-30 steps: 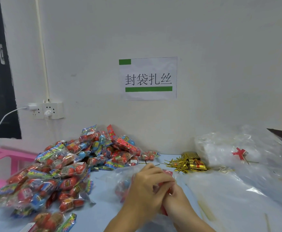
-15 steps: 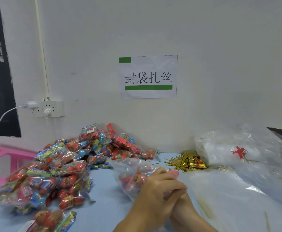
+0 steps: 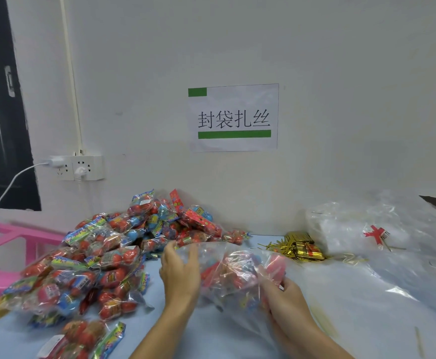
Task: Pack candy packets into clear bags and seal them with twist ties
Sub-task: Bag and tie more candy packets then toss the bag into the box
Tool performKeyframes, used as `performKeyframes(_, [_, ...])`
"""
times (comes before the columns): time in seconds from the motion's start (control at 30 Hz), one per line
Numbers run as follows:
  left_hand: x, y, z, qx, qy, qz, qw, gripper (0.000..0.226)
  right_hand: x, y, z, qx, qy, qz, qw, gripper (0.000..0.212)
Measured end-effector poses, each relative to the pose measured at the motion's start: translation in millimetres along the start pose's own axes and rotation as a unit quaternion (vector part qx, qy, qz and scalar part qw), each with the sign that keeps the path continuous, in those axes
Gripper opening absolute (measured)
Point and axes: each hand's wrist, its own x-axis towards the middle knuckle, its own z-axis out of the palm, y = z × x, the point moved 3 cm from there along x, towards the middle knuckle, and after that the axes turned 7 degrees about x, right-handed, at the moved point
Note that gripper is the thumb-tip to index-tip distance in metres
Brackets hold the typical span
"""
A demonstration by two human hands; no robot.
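A clear bag (image 3: pixel 233 274) with red and blue candy packets inside lies between my hands on the pale blue table (image 3: pixel 175 332). My left hand (image 3: pixel 179 272) curls round the bag's left end, thumb and fingers on the plastic. My right hand (image 3: pixel 285 296) grips the bag's right end, partly seen through the plastic and blurred. A big heap of candy packets (image 3: pixel 113 255) lies to the left. Gold twist ties (image 3: pixel 298 248) lie in a pile behind the bag on the right.
A stack of clear bags (image 3: pixel 367 229) with a red tie lies at the back right, and loose plastic sheeting (image 3: pixel 367 294) covers the right side. A pink stool (image 3: pixel 10 244) stands beyond the table's left edge. The wall carries a paper sign (image 3: pixel 233 117) and a power socket (image 3: pixel 78 168).
My hands were clasped together over the bag's neck. They have moved apart, the left to the bag's left end, the right to its right end, and the bag now lies spread between them.
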Motion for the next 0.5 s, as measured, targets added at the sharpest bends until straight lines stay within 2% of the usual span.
performKeyframes(0.07, [4.6,-11.8,3.0,-0.043,-0.027,-0.067,0.996,0.067,-0.9,0.3,0.7,0.008,-0.001,0.013,1.0,0.06])
performKeyframes(0.13, [7.2,-20.8,9.1,-0.062,-0.04,-0.101,0.992,0.074,-1.6,-0.7,-0.1,0.0,0.003,0.017,1.0,0.053])
performKeyframes(0.2, [7.8,-26.4,18.0,-0.087,-0.083,-0.123,0.985,0.066,-0.4,-1.6,-2.1,-0.007,-0.002,0.013,1.0,0.049])
performKeyframes(0.3, [4.3,-25.3,25.3,-0.121,-0.149,-0.117,0.974,0.042,-1.2,-6.8,-4.7,-0.026,0.016,0.003,1.0,0.032])
performKeyframes(0.37, [1.3,-22.9,26.6,-0.143,-0.159,-0.114,0.97,0.036,-0.7,-9.4,-7.6,-0.029,0.023,-0.002,0.999,0.024])
performKeyframes(0.5, [0.2,-21.3,29.3,-0.136,-0.163,-0.105,0.971,0.031,0.8,-13.2,-11.9,-0.016,0.019,0.006,1.0,0.024])
